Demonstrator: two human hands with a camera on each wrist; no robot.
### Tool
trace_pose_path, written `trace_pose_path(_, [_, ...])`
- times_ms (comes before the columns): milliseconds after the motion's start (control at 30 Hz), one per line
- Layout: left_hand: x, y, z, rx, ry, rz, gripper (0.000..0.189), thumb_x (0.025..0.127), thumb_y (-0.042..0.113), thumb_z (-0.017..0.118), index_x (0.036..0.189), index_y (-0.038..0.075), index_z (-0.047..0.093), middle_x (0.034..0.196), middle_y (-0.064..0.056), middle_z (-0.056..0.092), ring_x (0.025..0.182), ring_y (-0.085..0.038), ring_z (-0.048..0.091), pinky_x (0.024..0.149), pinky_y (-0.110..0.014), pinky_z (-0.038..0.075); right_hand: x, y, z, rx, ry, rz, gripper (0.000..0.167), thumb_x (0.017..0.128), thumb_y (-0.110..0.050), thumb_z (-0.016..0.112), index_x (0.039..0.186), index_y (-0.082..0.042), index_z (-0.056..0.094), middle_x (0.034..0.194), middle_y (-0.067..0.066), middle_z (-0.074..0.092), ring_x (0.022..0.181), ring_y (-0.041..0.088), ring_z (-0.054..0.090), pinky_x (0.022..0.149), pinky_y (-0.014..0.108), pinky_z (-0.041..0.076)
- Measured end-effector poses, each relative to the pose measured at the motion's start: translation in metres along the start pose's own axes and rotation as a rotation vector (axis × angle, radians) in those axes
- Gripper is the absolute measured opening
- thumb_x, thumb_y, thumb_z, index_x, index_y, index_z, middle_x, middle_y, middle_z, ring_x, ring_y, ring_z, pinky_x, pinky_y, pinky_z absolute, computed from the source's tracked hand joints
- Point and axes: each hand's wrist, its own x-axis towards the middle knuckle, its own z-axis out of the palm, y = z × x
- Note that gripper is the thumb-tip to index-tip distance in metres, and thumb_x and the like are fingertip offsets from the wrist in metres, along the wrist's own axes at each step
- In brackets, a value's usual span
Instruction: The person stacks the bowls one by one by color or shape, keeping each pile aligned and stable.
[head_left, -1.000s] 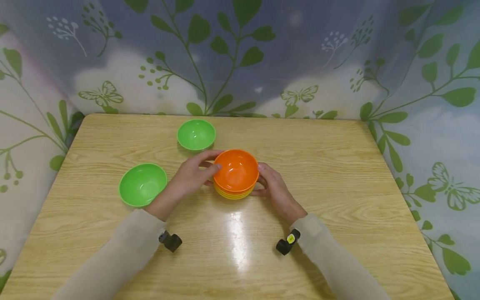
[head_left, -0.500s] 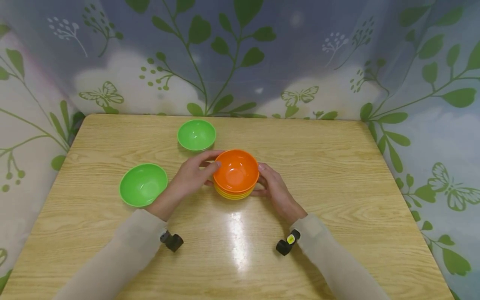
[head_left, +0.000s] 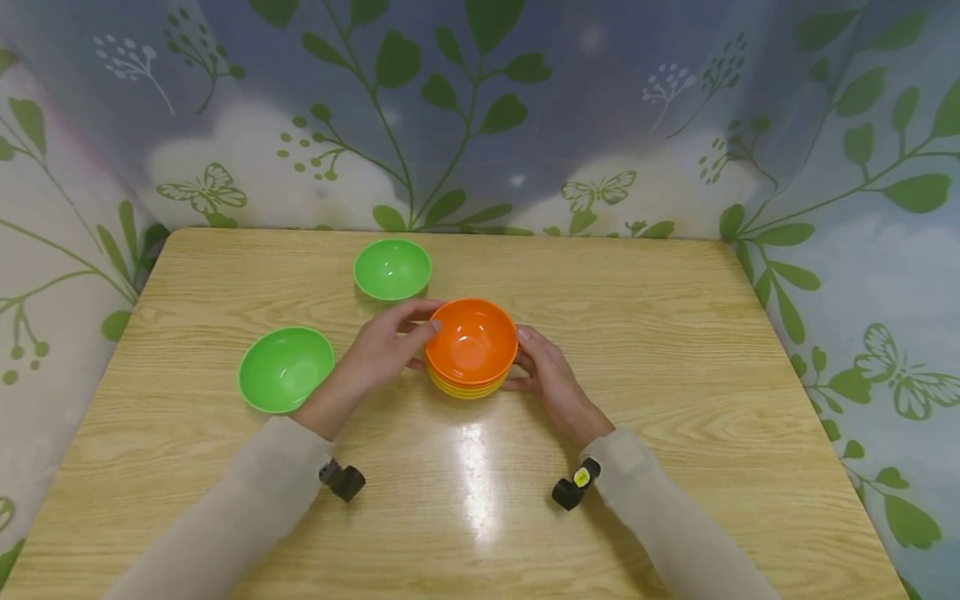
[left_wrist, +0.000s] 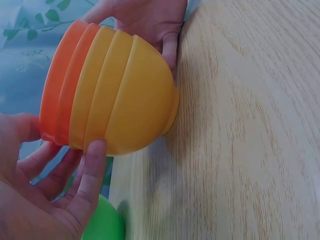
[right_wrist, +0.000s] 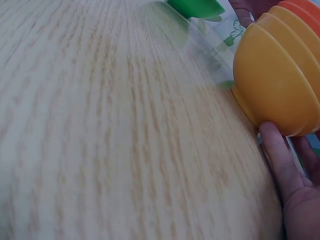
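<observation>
A nested stack stands upright on the table in the middle of the head view, with two orange bowls [head_left: 472,343] on top of three yellow bowls [left_wrist: 135,95]. My left hand [head_left: 382,348] grips the stack's left side, thumb at the upper orange rim and fingers spread along the side below. On the opposite side my right hand [head_left: 553,375] holds the stack, its thumb by the orange rim and a finger [right_wrist: 277,150] low on the bottom yellow bowl near its foot. The left wrist view shows all the stacked rims; the inner bowls' insides are hidden.
One green bowl [head_left: 285,369] sits left of the stack, beside my left forearm. Another green bowl [head_left: 393,270] stands farther back, just behind my left hand. The wooden table [head_left: 675,358] meets a leaf-patterned curtain [head_left: 465,117] at its far edge.
</observation>
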Motion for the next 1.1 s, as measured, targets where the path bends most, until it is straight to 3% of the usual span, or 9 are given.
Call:
trace_pose_path(467, [-0.002,-0.001,-0.007,-0.021,0.01,0.015,0.043,0.112,0.021,0.061,0.154,0.008,0.06,0.155,-0.015,0.061,0.13,-0.038,0.064,0.087,-0.045,0.072,0.0,0.0,0.0,0.0,-0.003,0.001,0.057,0.117,-0.047,0.041,0.156,-0.007,0.053,0.156,0.013,0.058,0.132,0.018,0.067,0.094,0.037,0.07])
trace_pose_path(700, [-0.005,-0.002,-0.012,-0.028,0.004,0.005,0.045,0.113,0.024,0.061,0.154,0.006,0.058,0.159,-0.014,0.059,0.137,-0.039,0.064,0.092,-0.048,0.071,0.0,0.001,-0.001,-0.008,-0.007,0.0,0.056,0.117,-0.047,0.041,0.155,-0.008,0.054,0.156,0.012,0.058,0.135,0.02,0.066,0.095,0.037,0.07])
trace_pose_path(1100, [-0.01,-0.004,-0.019,-0.021,0.021,-0.02,0.044,0.113,0.026,0.061,0.152,0.006,0.06,0.157,-0.014,0.061,0.133,-0.041,0.061,0.096,-0.049,0.07,0.0,0.001,-0.001,0.014,0.004,0.007,0.055,0.117,-0.045,0.042,0.154,-0.008,0.055,0.155,0.012,0.059,0.134,0.02,0.066,0.094,0.038,0.07])
